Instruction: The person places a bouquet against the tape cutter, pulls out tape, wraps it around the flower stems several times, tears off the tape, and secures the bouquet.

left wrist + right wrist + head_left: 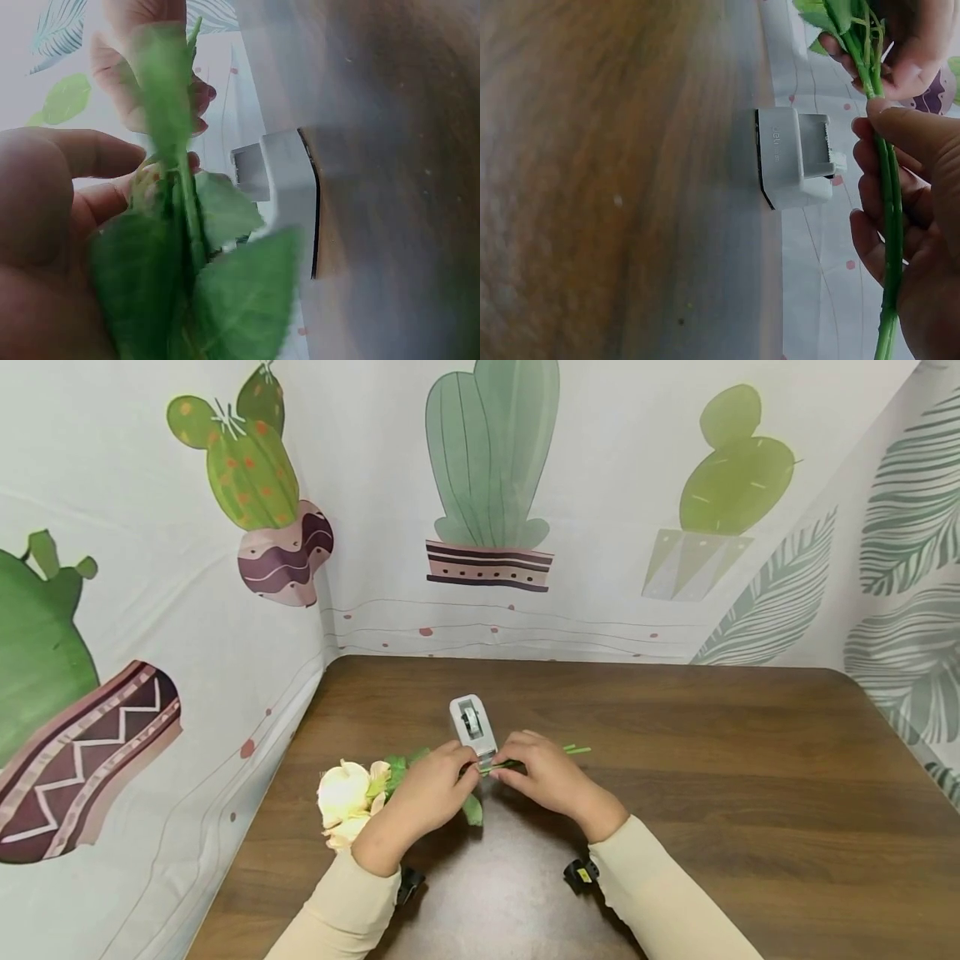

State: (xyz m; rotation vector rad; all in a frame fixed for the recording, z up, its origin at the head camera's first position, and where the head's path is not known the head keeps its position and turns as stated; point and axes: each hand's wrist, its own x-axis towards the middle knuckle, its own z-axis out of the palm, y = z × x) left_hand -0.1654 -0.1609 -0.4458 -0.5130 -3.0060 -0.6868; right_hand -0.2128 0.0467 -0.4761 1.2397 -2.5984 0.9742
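Both hands hold a small bunch of flowers by its green stems (pixel 889 225), close in front of a white tape dispenser (pixel 486 737). My left hand (pixel 435 781) grips the stems just below the leaves (pixel 247 292). The pale cream blossoms (pixel 343 792) extend to the left beyond that wrist. With thumb and fingers, my right hand (pixel 543 772) pinches the stems a little farther along, and their cut ends stick out to its right. In the right wrist view the dispenser's toothed cutting edge (pixel 827 142) faces the stems.
Everything is over a brown wooden table (pixel 712 793). A white cloth backdrop (pixel 600 460) printed with cacti and leaves hangs behind and to the left. Black wrist cameras (pixel 581 875) sit under both sleeves.
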